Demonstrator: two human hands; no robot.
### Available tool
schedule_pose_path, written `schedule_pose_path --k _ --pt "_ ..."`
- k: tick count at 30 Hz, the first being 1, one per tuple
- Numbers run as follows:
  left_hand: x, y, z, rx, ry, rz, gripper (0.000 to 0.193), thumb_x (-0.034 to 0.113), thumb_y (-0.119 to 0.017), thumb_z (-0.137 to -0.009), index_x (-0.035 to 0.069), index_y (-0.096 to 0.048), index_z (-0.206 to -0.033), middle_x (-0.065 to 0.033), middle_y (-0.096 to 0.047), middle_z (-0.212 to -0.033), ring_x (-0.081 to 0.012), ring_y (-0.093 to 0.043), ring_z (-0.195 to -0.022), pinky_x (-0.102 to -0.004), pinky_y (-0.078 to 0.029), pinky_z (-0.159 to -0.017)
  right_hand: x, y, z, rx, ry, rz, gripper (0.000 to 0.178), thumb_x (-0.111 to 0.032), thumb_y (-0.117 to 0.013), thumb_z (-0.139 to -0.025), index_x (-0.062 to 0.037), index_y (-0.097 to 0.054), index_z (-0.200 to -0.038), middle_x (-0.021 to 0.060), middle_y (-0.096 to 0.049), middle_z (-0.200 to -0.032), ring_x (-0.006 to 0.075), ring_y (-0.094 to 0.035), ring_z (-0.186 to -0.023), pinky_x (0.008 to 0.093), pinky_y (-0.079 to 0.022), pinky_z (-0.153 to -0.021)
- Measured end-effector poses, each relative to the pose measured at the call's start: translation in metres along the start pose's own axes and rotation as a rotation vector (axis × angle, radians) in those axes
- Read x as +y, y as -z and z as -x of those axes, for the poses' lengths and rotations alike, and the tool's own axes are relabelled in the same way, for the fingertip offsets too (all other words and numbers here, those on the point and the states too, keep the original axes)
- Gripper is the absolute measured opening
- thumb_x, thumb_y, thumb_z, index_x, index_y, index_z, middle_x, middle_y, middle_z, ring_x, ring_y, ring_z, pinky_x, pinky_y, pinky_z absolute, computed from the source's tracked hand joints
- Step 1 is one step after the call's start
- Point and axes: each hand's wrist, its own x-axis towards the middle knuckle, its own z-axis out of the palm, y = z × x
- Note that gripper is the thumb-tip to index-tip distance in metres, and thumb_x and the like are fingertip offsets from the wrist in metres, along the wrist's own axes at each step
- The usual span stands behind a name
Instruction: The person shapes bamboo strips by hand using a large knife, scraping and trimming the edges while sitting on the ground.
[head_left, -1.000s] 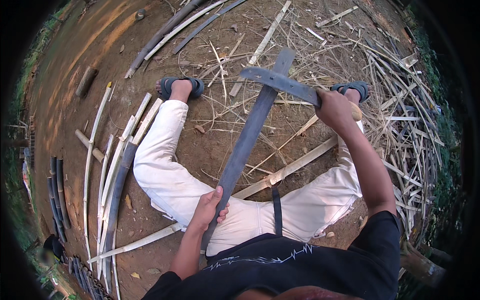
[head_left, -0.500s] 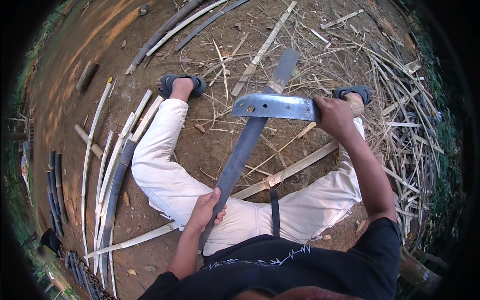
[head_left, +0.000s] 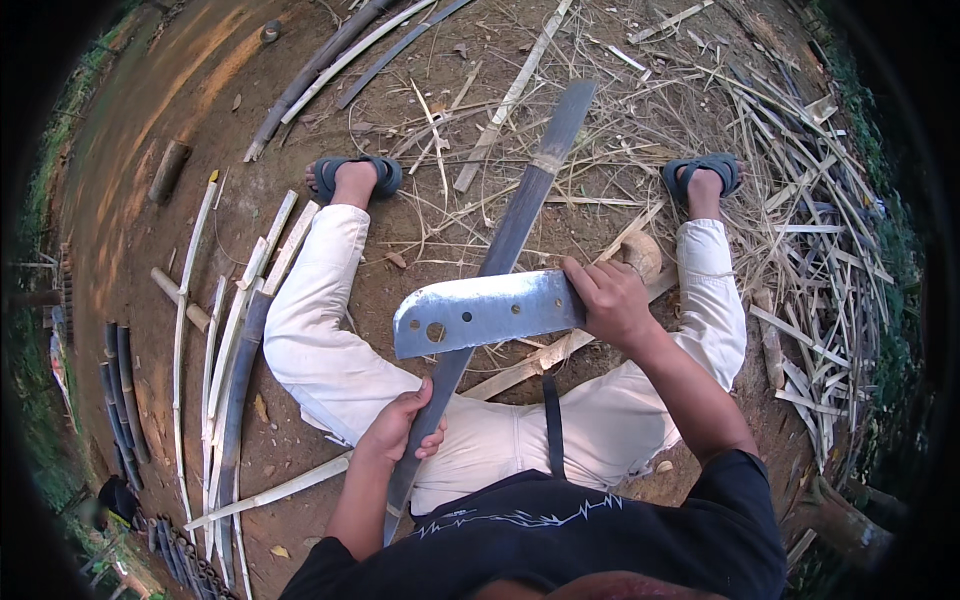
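Note:
A long dark split-bamboo strip [head_left: 520, 215] slants from my lap away to the far right, with a paler joint near its far end. My left hand [head_left: 404, 424] is closed round its near part, thumb along the edge. In my right hand [head_left: 612, 298] is a large machete [head_left: 490, 312] with a broad, silvery blade pierced by several holes. Its rounded wooden handle end [head_left: 642, 254] shows beyond my fingers. The blade lies across the strip a little ahead of my left hand; whether it touches the strip I cannot tell.
Another pale bamboo strip [head_left: 520, 372] passes under the held one between my legs. Split strips [head_left: 235, 370] lie at my left, and a large heap of slivers [head_left: 815, 270] at my right. A short log [head_left: 169, 172] and long bamboo poles [head_left: 320, 75] are farther off.
The machete has come nearer to me and leftward along the bamboo strip, toward my left hand. My left hand keeps its hold on the strip.

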Motion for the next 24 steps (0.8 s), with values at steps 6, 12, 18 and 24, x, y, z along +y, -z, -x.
schedule_pose_path --k 6,12,18,24 --pt "0.007 -0.002 -0.004 -0.020 -0.001 -0.039 0.065 0.059 -0.042 -0.101 0.000 -0.059 -0.080 -0.0097 -0.047 -0.051 -0.0173 -0.043 -0.038 -0.0313 -0.036 -0.036 0.085 0.002 -0.006 0.185 -0.316 0.051 0.049 -0.011 -0.072 -0.071 -0.0038 -0.061 -0.119 0.0138 -0.070 -0.089 0.0314 -0.069 -0.079 0.0418 -0.055 -0.071" --pt "0.003 -0.003 0.000 -0.071 0.090 0.025 0.066 0.059 -0.042 -0.102 0.000 -0.057 -0.078 -0.0074 -0.044 -0.051 -0.0162 -0.041 -0.038 -0.0296 -0.035 -0.036 0.050 0.000 0.000 0.134 -0.111 0.057 0.049 -0.012 -0.071 -0.070 -0.0041 -0.062 -0.117 0.0123 -0.068 -0.082 0.0287 -0.069 -0.073 0.0400 -0.055 -0.067" --pt "-0.008 0.006 -0.003 -0.121 0.085 0.134 0.066 0.060 -0.042 -0.101 -0.001 -0.056 -0.080 -0.0086 -0.047 -0.053 -0.0163 -0.041 -0.038 -0.0294 -0.036 -0.035 0.126 0.006 -0.019 0.115 -0.593 0.038 0.040 -0.015 -0.067 -0.081 -0.0030 -0.062 -0.119 0.0201 -0.070 -0.086 0.0373 -0.069 -0.076 0.0463 -0.055 -0.068" --pt "-0.012 0.003 -0.006 -0.074 0.035 -0.056 0.063 0.056 -0.041 -0.103 0.000 -0.056 -0.078 -0.0103 -0.050 -0.052 -0.0197 -0.047 -0.036 -0.0323 -0.039 -0.033 0.046 0.000 0.009 0.080 -0.182 -0.014 0.062 -0.011 -0.079 -0.060 -0.0035 -0.062 -0.119 0.0125 -0.068 -0.085 0.0301 -0.068 -0.074 0.0400 -0.055 -0.068"
